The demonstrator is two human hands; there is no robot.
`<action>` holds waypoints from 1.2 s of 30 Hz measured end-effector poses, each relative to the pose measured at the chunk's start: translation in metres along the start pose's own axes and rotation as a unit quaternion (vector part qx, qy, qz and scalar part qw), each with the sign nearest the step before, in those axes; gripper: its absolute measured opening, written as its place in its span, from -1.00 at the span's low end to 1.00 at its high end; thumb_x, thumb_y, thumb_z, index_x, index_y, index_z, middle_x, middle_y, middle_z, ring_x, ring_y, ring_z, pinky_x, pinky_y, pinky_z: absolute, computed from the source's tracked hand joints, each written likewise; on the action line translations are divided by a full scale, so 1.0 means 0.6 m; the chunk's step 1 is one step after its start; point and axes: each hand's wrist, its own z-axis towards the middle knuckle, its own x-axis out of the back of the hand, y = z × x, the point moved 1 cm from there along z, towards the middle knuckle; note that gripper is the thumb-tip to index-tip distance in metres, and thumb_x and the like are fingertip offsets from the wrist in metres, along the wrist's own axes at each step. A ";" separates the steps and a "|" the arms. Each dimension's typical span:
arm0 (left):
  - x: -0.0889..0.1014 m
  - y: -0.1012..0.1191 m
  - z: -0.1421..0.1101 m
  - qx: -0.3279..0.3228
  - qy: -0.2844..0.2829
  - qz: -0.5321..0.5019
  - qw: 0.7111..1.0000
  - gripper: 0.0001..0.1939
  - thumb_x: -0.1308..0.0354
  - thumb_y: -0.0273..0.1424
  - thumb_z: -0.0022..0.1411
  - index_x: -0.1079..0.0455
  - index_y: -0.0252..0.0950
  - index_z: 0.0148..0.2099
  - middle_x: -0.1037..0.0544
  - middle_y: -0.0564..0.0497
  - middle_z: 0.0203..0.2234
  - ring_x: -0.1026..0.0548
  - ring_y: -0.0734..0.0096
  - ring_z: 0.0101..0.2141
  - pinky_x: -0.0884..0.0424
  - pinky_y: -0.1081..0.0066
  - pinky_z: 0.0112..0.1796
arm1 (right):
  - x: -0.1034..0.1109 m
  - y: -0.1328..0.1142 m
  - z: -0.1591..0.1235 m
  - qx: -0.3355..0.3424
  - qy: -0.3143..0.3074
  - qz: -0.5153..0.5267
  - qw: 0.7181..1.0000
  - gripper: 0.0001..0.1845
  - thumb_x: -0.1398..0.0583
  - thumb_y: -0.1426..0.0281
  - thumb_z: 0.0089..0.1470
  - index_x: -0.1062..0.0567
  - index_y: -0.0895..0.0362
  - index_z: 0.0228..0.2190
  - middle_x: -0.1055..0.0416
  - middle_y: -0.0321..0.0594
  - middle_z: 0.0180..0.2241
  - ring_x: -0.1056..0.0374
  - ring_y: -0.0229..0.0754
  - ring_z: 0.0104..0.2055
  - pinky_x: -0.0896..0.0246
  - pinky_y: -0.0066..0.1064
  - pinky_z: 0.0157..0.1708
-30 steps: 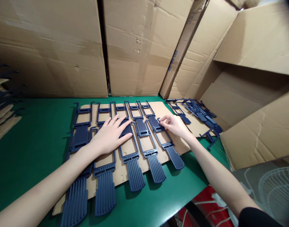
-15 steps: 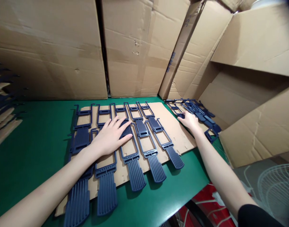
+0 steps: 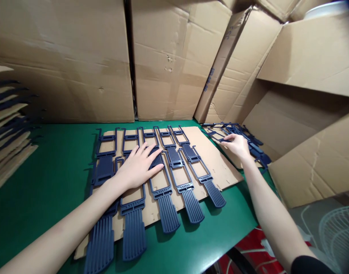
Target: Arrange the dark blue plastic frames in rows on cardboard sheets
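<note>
My left hand (image 3: 138, 167) lies spread, palm down, over dark blue plastic frames with ribbed paddle ends (image 3: 168, 215). These frames are laid in two overlapping rows on a flat cardboard sheet (image 3: 213, 158); the hand and forearm hide parts of several of them. At the right, my right hand (image 3: 237, 146) pinches the edge of another blue plastic frame (image 3: 222, 140) between thumb and fingers. That frame is at the near left side of a heap of similar blue frames (image 3: 253, 146), which rests on cardboard and is partly hidden by the hand.
A green tabletop (image 3: 60, 163) carries everything. On the left stands a stack of cardboard sheets (image 3: 11, 152) layered with blue parts. Large cardboard boxes (image 3: 168, 49) wall off the back, and an open carton (image 3: 319, 152) borders the right. A white fan guard (image 3: 338, 228) is at lower right.
My right hand has risen slightly and shifted right, its fingers now pinching a frame's edge. The left hand stays spread on the frames. The whole view has shifted a little.
</note>
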 end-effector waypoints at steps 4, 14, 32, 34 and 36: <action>0.001 0.002 -0.001 0.000 0.000 -0.001 1.000 -0.37 0.24 0.00 0.30 -0.02 -0.19 0.31 -0.04 -0.07 0.28 0.09 0.02 0.26 0.06 0.00 0.17 | 0.020 -0.003 -0.003 -0.020 0.080 0.033 0.996 -0.69 -0.24 0.26 -0.27 -0.52 0.13 -0.38 -0.48 -0.13 -0.32 -0.35 0.00 -0.20 -0.19 -0.23 -0.20; 0.001 0.001 0.000 -0.001 0.001 -0.004 1.000 -0.37 0.23 -0.01 0.30 -0.04 -0.20 0.30 -0.03 -0.07 0.28 0.09 0.02 0.26 0.06 0.00 0.17 | -0.033 -0.067 -0.047 0.144 -0.085 0.118 0.979 -0.74 -0.22 0.27 -0.15 -0.48 0.11 -0.35 -0.46 -0.23 -0.27 -0.35 -0.12 -0.22 -0.19 -0.31 -0.17; 0.001 0.001 0.000 -0.001 0.001 -0.006 1.000 -0.38 0.23 -0.01 0.30 -0.06 -0.19 0.29 -0.02 -0.05 0.28 0.09 0.03 0.26 0.07 0.01 0.18 | -0.066 -0.087 -0.063 0.249 -0.113 0.070 0.959 -0.66 -0.10 0.30 0.10 -0.49 0.12 -0.11 -0.31 -0.07 0.01 -0.21 -0.06 0.09 -0.04 -0.20 0.14; 0.002 0.001 0.000 -0.001 -0.002 -0.005 1.000 -0.38 0.23 -0.01 0.30 -0.05 -0.19 0.29 -0.02 -0.06 0.28 0.09 0.03 0.26 0.07 0.01 0.18 | -0.065 -0.087 -0.063 0.261 -0.118 0.078 0.955 -0.63 -0.06 0.27 0.13 -0.48 0.12 -0.09 -0.29 -0.08 0.04 -0.18 -0.08 0.11 -0.02 -0.22 0.14; 0.002 0.001 0.000 0.000 -0.002 -0.005 1.000 -0.38 0.23 -0.01 0.30 -0.05 -0.19 0.29 -0.02 -0.06 0.28 0.10 0.03 0.26 0.07 0.01 0.18 | -0.058 -0.082 -0.055 0.269 -0.100 0.082 0.954 -0.61 -0.05 0.22 0.14 -0.47 0.13 -0.08 -0.29 -0.09 0.04 -0.19 -0.09 0.11 -0.03 -0.24 0.12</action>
